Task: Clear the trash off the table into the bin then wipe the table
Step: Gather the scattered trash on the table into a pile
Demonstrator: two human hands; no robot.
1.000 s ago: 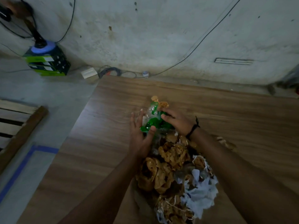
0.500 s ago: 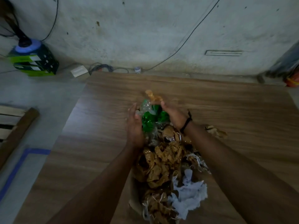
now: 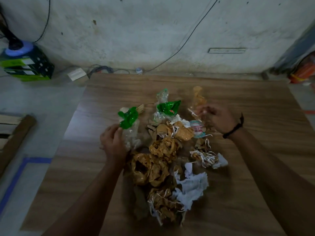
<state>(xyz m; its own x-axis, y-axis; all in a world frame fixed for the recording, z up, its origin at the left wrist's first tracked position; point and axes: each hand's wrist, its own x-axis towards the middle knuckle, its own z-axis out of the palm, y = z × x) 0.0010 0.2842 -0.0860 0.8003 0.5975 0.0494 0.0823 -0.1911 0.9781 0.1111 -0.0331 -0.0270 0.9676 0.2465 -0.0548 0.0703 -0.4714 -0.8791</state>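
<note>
Trash (image 3: 163,160) lies heaped on the desk (image 3: 255,108). Left hand (image 3: 113,143) fingers curl round a green-and-clear wrapper (image 3: 128,119) at the heap's left. Right hand (image 3: 219,120), blurred, curls by an amber wrapper (image 3: 197,96) far right; I cannot tell if it grips.

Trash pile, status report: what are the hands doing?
Left hand grips green-and-clear wrapper. Right hand blurred at orange wrapper, grip unclear. Trash pile on table; no bin visible.

The table (image 3: 238,103) is brown wood-grain, with a green-and-clear plastic wrapper (image 3: 128,117), a second green wrapper (image 3: 168,108) marked red, an orange-tinted clear wrapper (image 3: 197,97), tan crumpled paper (image 3: 163,149), white tissue (image 3: 192,186), a teal-rimmed white label (image 3: 197,129) printed red, and blue tape (image 3: 15,178) on grey floor (image 3: 42,108).
</note>
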